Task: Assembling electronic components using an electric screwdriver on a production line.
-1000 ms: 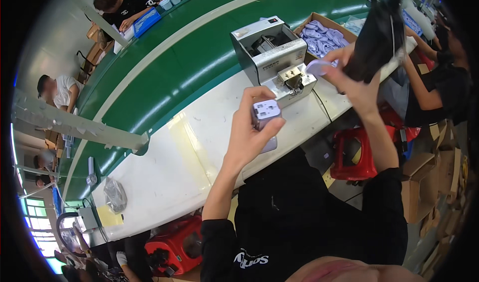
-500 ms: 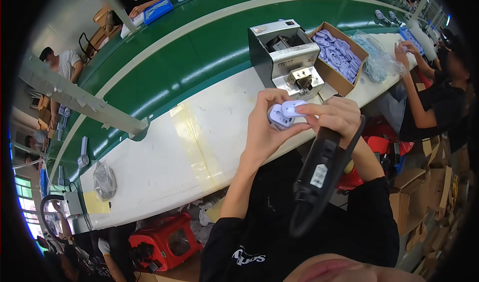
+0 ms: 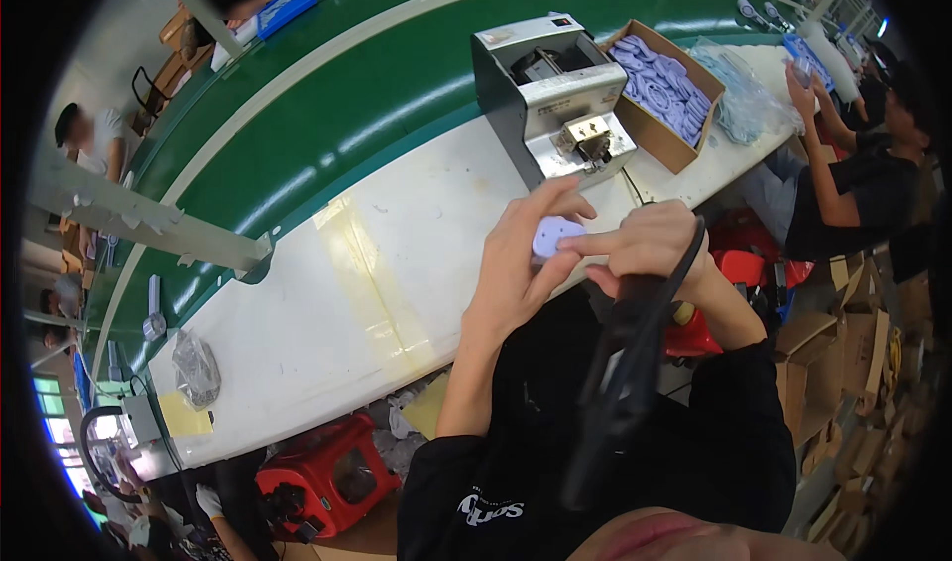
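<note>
"At the near edge of the white table (image 3: 278, 293), in the head view, where is the pale lilac block (image 3: 557, 232)?"

"In the left hand (image 3: 508, 263), between thumb and fingers. The right hand (image 3: 654, 249) meets it from the other side, index fingertip touching its face."

"So the hands are together?"

"Both on the one block: the left clamped round its sides, the right laying a fingertip on it. A black tool (image 3: 620, 363) hangs blurred below the right hand (whether the other fingers close on it, I cannot tell). Beyond them stand the grey metal machine (image 3: 560, 105) and, farther off, a carton (image 3: 654, 134) of pale parts (image 3: 659, 75)."

"And what differs from half a second ago?"

"Then the right fingers held a flat pale piece askew over the block, slots showing beside it. Now I cannot tell the two apart, or whether they are fully joined. The tool was sharper, too. A full second ago, the right hand was well apart, beside the machine, with the tool raised."
</note>
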`<state>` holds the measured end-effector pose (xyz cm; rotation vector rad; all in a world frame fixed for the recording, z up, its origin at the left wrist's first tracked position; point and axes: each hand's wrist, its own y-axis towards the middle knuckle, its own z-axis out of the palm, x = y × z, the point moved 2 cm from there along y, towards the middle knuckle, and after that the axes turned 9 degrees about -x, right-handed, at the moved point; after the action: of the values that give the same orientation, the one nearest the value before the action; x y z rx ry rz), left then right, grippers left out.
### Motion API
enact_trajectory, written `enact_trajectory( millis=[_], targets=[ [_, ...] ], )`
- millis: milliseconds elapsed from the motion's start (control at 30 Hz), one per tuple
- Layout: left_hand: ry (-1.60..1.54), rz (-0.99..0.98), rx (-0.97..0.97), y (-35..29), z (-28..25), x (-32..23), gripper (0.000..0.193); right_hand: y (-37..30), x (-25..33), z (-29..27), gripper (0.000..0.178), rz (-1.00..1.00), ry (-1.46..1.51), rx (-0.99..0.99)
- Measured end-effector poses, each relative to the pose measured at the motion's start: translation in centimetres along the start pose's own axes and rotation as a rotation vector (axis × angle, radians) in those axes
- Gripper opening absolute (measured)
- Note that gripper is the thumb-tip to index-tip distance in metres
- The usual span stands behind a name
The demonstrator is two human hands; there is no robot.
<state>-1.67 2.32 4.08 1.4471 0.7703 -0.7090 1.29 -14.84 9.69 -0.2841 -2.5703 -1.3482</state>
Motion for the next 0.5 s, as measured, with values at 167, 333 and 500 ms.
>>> enact_trajectory(
  millis=[167,333,500],
  targets=[
    [-0.049,0.095,-0.065,-0.6,1.0,-0.2,0.036,2.4,-2.0,-2.4,0.043,0.526,0.618,-0.506],
    [-0.312,0.004,-0.353,0.5,1.0,2.3,0.039,6.0,-6.0,-2.8,0.067,0.540,0.852,-0.673],
    [-0.342,0.041,-0.297,0.9,1.5,2.9,0.042,5.5,-8.1,-0.1,0.073,0.570,0.627,-0.652]
  ],
)
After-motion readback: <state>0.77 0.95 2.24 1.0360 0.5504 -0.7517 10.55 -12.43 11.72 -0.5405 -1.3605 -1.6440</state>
